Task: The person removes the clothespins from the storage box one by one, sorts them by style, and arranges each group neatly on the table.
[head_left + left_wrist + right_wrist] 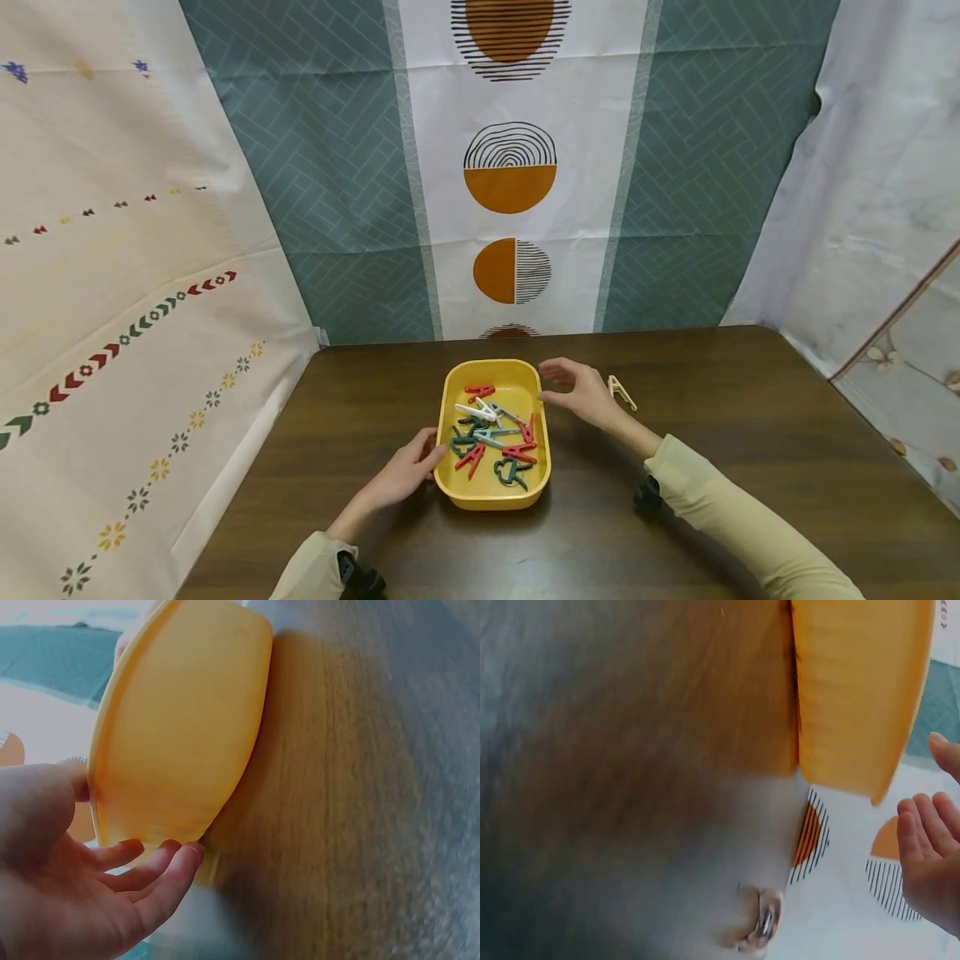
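- Yellow tray (493, 503) with assorted clips (518, 452): lower centre of the head view, on the brown table (750, 458).
- Left hand (403, 472): thumb and fingers clamped on the tray's left edge.
- Right hand (587, 397): thumb and fingers apart, near its upper right corner.
- Beige clip (621, 390): right of that hand.

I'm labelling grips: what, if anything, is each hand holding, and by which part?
The left hand holds the yellow tray by its left side, at the rim and outer wall. The right hand holds nothing.

Soft glare on the brown tabletop (495, 552), both wrist views dim, hazy
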Action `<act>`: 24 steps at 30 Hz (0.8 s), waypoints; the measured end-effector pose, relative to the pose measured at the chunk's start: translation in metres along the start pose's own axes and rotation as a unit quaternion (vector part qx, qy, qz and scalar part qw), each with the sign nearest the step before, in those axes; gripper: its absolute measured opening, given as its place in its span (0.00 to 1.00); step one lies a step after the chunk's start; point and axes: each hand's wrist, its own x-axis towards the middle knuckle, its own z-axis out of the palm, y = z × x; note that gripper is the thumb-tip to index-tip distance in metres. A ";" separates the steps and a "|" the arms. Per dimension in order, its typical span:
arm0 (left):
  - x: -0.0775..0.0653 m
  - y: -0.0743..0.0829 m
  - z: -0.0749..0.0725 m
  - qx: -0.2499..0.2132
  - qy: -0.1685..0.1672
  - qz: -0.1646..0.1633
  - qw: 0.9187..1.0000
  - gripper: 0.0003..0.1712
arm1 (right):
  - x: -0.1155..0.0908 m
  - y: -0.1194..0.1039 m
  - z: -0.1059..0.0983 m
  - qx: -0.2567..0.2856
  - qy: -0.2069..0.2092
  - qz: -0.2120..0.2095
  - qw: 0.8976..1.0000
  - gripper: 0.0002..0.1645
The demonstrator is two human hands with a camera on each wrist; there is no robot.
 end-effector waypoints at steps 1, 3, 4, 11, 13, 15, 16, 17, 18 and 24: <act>-0.001 0.001 0.000 -0.005 0.001 0.003 1.000 0.29 | -0.001 -0.001 0.003 0.002 -0.003 -0.004 1.000 0.28; -0.005 0.010 -0.002 -0.015 -0.002 0.004 1.000 0.28 | -0.001 -0.009 0.006 0.004 -0.013 0.001 1.000 0.28; -0.007 0.015 -0.003 -0.020 -0.003 0.004 1.000 0.28 | -0.001 -0.010 0.008 0.002 -0.020 0.006 1.000 0.28; 0.001 0.002 0.000 -0.009 0.009 0.007 1.000 0.28 | 0.003 -0.019 0.021 -0.025 -0.069 0.010 0.997 0.30; 0.001 0.003 0.001 -0.006 0.011 0.013 1.000 0.29 | 0.003 -0.021 0.024 -0.040 -0.077 0.002 0.996 0.30; 0.002 0.003 0.002 -0.009 0.012 0.015 1.000 0.29 | 0.002 -0.023 0.027 -0.054 -0.083 -0.001 0.995 0.30; 0.003 0.004 0.002 -0.011 0.012 0.017 1.000 0.29 | 0.002 -0.023 0.028 -0.058 -0.084 -0.003 0.995 0.30; 0.003 0.004 0.002 -0.012 0.012 0.016 1.000 0.29 | 0.003 -0.023 0.030 -0.062 -0.085 -0.005 0.994 0.30; 0.003 0.004 0.002 -0.016 0.013 0.014 1.000 0.29 | 0.003 -0.023 0.031 -0.067 -0.088 -0.007 0.994 0.30; 0.003 0.004 -0.001 -0.044 0.020 0.012 0.999 0.28 | 0.011 -0.025 0.040 -0.084 -0.122 -0.019 0.989 0.29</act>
